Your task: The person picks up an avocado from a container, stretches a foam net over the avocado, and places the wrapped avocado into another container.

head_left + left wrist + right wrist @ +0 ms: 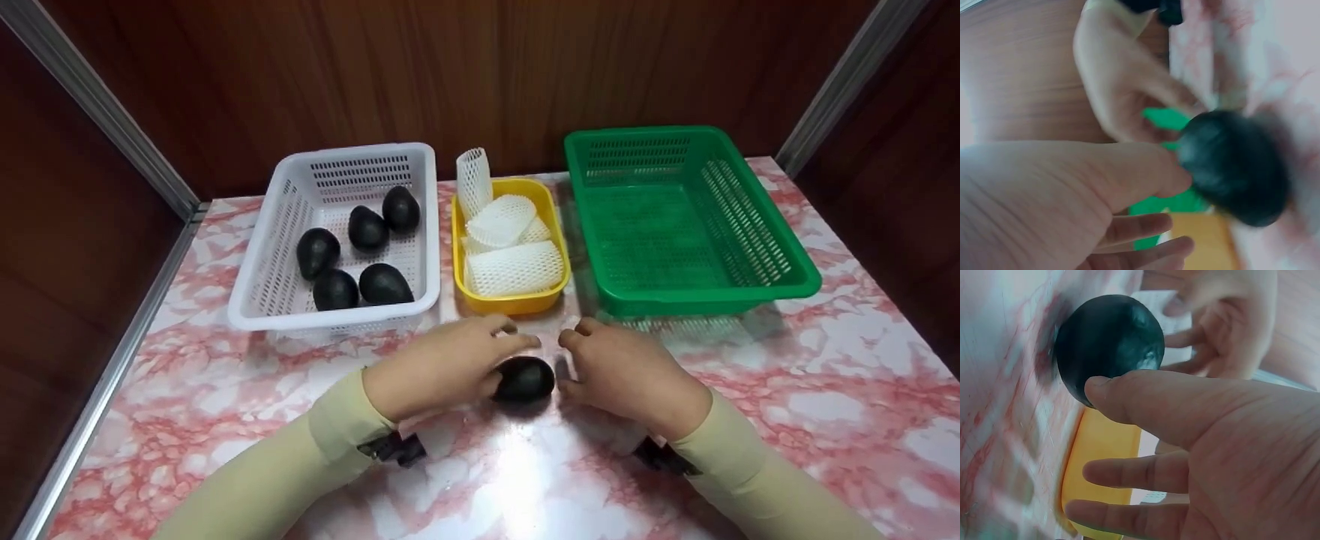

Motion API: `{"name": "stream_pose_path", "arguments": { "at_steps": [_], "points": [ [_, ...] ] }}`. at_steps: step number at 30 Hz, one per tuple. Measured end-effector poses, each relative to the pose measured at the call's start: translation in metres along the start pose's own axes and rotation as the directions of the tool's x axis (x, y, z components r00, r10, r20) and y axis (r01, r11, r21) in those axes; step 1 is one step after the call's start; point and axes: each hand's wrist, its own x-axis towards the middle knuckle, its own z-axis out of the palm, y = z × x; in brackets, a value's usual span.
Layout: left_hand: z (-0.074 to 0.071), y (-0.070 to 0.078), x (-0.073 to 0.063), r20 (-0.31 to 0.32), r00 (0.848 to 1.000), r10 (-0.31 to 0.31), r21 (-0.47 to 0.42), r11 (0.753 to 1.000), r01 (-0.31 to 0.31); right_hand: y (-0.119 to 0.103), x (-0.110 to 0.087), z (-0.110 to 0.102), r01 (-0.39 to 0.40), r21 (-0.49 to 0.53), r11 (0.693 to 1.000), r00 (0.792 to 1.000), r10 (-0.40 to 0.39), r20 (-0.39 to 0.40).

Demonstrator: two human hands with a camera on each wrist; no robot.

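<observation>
A dark, egg-shaped avocado lies on the table between the two hands. At its left is my left hand, its thumb beside the fruit and its fingers stretched out past it. My right hand is on the other side, fingers spread and slightly bent, a small gap from the avocado in the head view. In the right wrist view the right thumb overlaps the avocado. Neither hand's fingers close round it. White foam net sleeves sit just beyond, in a yellow basket.
To the left stands a white basket holding several dark avocados. A green basket with slotted walls stands to the right. Behind them rises a brown wood panel. The tabletop has a red-and-white marbled pattern.
</observation>
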Motion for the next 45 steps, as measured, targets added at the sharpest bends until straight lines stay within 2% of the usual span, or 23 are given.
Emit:
{"name": "stream_pose_path", "arguments": {
  "at_steps": [3,7,12,17,21,24,30,34,38,40,45],
  "points": [
    [-0.023,-0.009,0.005,-0.017,0.999,-0.043,-0.073,0.996,0.041,0.0,-0.001,0.0,0.001,0.006,1.0,1.0,-0.001,-0.002],
    [-0.058,-0.029,0.019,-0.07,0.992,-0.103,-0.173,0.981,0.09,0.001,0.0,0.001,0.0,0.007,1.0,1.0,0.0,-0.022],
    [-0.095,-0.066,0.046,-0.14,0.968,-0.21,-0.179,0.967,0.184,0.0,0.0,0.002,-0.005,0.004,1.0,0.999,0.005,-0.036],
    [-0.124,-0.099,0.072,-0.19,0.914,-0.357,-0.225,0.922,0.314,0.0,0.0,0.005,-0.011,0.019,1.0,1.0,0.011,-0.014],
    [-0.139,-0.115,0.093,-0.197,0.864,-0.463,-0.244,0.877,0.414,0.001,0.001,0.004,-0.023,0.026,0.999,1.0,0.023,-0.001],
    [-0.142,-0.124,0.103,-0.169,0.83,-0.532,-0.26,0.836,0.483,-0.001,0.002,0.004,-0.029,0.031,0.999,1.0,0.028,0.002],
    [-0.135,-0.141,0.116,-0.128,0.742,-0.658,-0.328,0.734,0.595,-0.003,0.004,0.003,-0.03,0.041,0.999,1.0,0.029,0.007],
    [-0.131,-0.151,0.124,-0.115,0.705,-0.7,-0.366,0.69,0.625,-0.004,0.004,0.003,-0.024,0.035,0.999,1.0,0.024,-0.001],
    [-0.126,-0.151,0.13,-0.083,0.685,-0.724,-0.404,0.653,0.641,-0.004,0.004,0.002,-0.031,0.031,0.999,1.0,0.031,-0.003],
    [-0.123,-0.149,0.133,-0.067,0.681,-0.73,-0.415,0.641,0.646,-0.004,0.003,0.002,-0.032,0.028,0.999,0.999,0.032,-0.005],
    [-0.113,-0.146,0.14,-0.055,0.685,-0.727,-0.404,0.643,0.65,-0.006,0.003,0.003,-0.025,0.026,0.999,1.0,0.025,-0.013]
  ]
}}
